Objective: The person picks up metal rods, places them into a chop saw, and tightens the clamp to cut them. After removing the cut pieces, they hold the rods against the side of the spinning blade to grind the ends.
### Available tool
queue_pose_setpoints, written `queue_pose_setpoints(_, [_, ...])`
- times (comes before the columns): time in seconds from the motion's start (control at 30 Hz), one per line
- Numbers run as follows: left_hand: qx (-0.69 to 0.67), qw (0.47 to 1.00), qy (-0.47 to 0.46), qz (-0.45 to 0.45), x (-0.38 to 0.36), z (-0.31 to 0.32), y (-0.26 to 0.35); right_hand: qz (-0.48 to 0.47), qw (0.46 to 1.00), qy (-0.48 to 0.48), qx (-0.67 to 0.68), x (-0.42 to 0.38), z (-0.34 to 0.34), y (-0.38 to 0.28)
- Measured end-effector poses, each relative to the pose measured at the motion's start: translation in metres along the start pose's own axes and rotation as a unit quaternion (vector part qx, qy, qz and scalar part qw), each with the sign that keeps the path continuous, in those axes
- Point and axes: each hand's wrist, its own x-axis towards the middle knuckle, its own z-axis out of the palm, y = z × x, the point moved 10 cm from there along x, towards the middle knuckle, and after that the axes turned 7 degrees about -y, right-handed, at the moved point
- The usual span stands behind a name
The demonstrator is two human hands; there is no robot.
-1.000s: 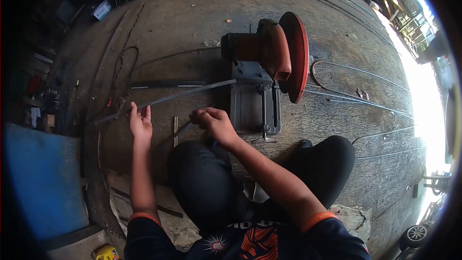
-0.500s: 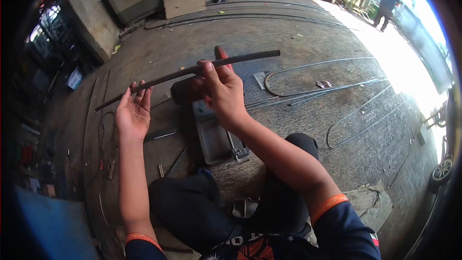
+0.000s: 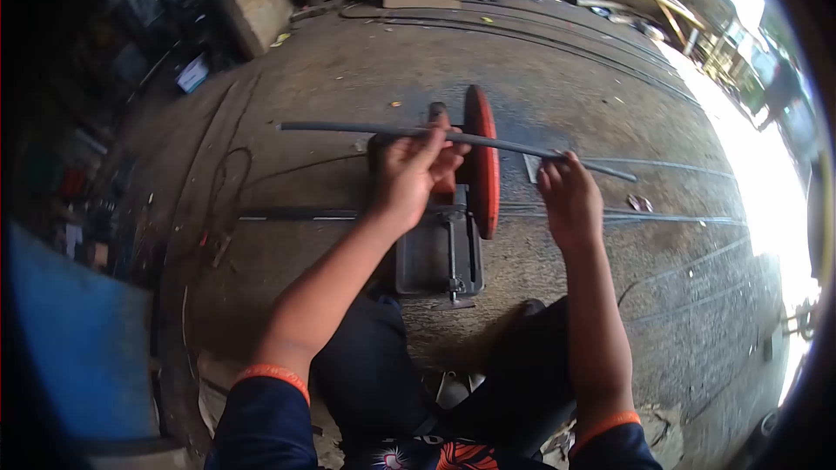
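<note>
Gripping a dark metal rod (image 3: pixel 335 127) around its middle, the left hand (image 3: pixel 409 178) shares it with the right hand (image 3: pixel 572 196), whose fingers pinch it nearer one end. Below the left hand, a cut-off saw (image 3: pixel 427 270) with a red disc (image 3: pixel 483 196) stands on the worn floor (image 3: pixel 322 78). Thin bars (image 3: pixel 688 218) lie right of the right hand; a blue panel (image 3: pixel 78 339) is well left of the left hand.

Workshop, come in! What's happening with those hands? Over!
Left hand, right hand both on metal rod. Rod held crosswise. Red disc behind it; contact unclear.
</note>
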Motion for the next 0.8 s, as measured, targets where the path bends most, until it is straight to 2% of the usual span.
queue_pose_setpoints(0.03, [0.004,1.0,-0.007,0.022,0.002,0.004,-0.001,0.015,0.999,-0.012,0.026,0.007,-0.009,0.006])
queue_pose_setpoints(0.13, [0.038,0.999,-0.015,0.021,0.002,0.014,-0.002,0.029,0.998,0.029,0.047,0.006,-0.01,0.008])
queue_pose_setpoints(0.23, [0.045,0.999,-0.019,0.025,-0.001,0.017,-0.003,0.037,0.998,0.04,0.026,0.005,-0.007,0.01])
queue_pose_setpoints(0.3, [0.038,0.998,-0.026,0.037,-0.002,0.02,-0.002,0.039,0.999,0.033,0.012,0.004,-0.001,0.01])
queue_pose_setpoints(0.37, [0.049,0.998,0.0,0.049,-0.005,0.014,0.002,0.084,0.996,-0.002,0.024,0.003,0.008,0.02])
queue_pose_setpoints(0.5, [-0.024,0.998,0.021,0.052,-0.01,0.012,0.005,0.042,0.996,0.006,0.077,0.001,0.016,0.022])
queue_pose_setpoints(0.57, [-0.024,0.998,0.03,0.042,-0.008,0.015,0.011,-0.028,0.993,-0.031,0.108,-0.003,0.035,0.004])
queue_pose_setpoints(0.6, [-0.04,0.997,0.022,0.055,0.0,0.023,0.017,-0.044,0.994,-0.02,0.096,-0.007,0.041,-0.009])
queue_pose_setpoints(0.67, [-0.081,0.994,-0.009,0.079,0.021,0.053,0.039,-0.169,0.979,-0.067,0.09,-0.016,0.075,-0.064])
queue_pose_setpoints(0.73, [-0.011,0.993,-0.078,0.085,0.042,0.104,0.069,-0.315,0.941,-0.126,0.01,-0.037,0.118,-0.14])
queue_pose_setpoints(0.77, [0.034,0.99,-0.106,0.08,0.047,0.131,0.079,-0.316,0.942,-0.116,0.001,-0.035,0.124,-0.167])
queue_pose_setpoints(0.8, [0.019,0.988,-0.141,0.058,0.05,0.157,0.079,-0.454,0.88,-0.104,-0.091,-0.053,0.131,-0.216])
